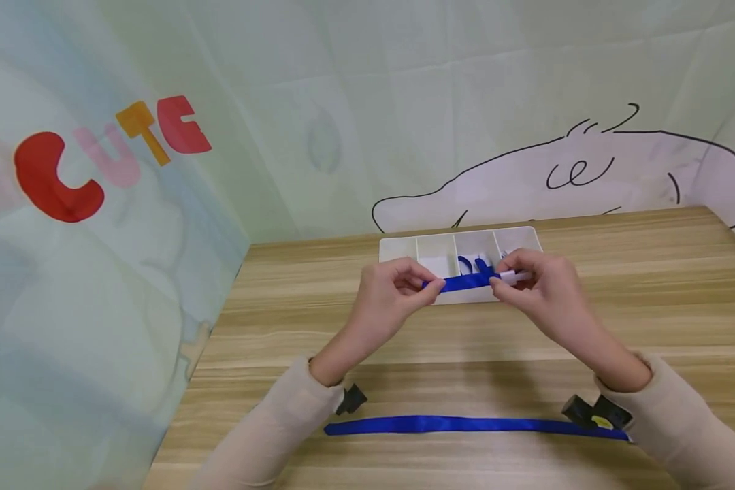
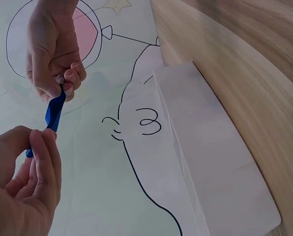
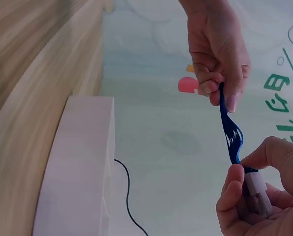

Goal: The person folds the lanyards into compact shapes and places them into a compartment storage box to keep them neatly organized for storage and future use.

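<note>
A short blue ribbon (image 1: 467,282) is stretched between my two hands, above the front of a white compartment tray (image 1: 400,247). My left hand (image 1: 392,292) pinches its left end between thumb and fingertips. At the other end, my right hand (image 1: 542,289) pinches the ribbon and also holds a small white and translucent object (image 3: 256,184), whose kind I cannot tell. In the right wrist view the ribbon (image 3: 231,132) looks twisted, with narrow gaps through it. Fingers partly cover both ribbon ends.
Small blue pieces (image 1: 465,265) show in a middle compartment of the tray, near the table's back edge. A long blue ribbon (image 1: 441,425) lies across the wooden table (image 1: 318,327) near the front, between the forearms. A printed cloth (image 1: 294,136) hangs behind the table.
</note>
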Demonstrator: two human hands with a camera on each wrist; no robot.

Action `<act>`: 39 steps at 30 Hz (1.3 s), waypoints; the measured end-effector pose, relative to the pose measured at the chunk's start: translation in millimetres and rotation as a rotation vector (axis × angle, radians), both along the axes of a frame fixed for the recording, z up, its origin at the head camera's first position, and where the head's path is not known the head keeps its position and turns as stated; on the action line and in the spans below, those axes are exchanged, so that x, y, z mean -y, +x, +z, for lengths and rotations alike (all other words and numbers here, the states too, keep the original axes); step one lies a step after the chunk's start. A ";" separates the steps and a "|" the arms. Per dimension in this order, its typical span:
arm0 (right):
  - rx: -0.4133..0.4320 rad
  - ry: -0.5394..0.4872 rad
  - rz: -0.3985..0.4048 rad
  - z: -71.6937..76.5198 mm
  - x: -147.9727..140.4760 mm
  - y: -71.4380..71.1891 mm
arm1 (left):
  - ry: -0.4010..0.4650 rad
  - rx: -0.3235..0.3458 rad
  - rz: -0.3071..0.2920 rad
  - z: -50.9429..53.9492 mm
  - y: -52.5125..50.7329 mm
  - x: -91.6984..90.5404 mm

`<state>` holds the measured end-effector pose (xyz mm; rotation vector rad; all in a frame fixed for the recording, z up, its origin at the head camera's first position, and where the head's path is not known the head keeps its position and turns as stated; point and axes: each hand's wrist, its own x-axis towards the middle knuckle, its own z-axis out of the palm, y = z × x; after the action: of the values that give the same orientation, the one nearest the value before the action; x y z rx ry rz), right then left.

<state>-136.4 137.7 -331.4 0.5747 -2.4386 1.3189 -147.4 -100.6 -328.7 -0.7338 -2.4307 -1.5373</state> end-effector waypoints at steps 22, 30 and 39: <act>-0.093 0.049 -0.033 4.1 -0.8 2.0 | -0.340 -0.257 -0.116 3.4 6.3 -5.5; -0.095 0.034 -0.017 5.1 -1.1 3.0 | -0.369 -0.239 -0.102 2.3 5.0 -6.6; -0.077 -0.038 0.058 5.1 1.2 4.2 | -0.373 -0.219 -0.072 2.0 5.2 -7.4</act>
<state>-132.2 136.4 -326.4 0.6784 -2.3460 1.3373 -142.2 -93.2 -326.7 -1.0044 -2.5681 -0.9679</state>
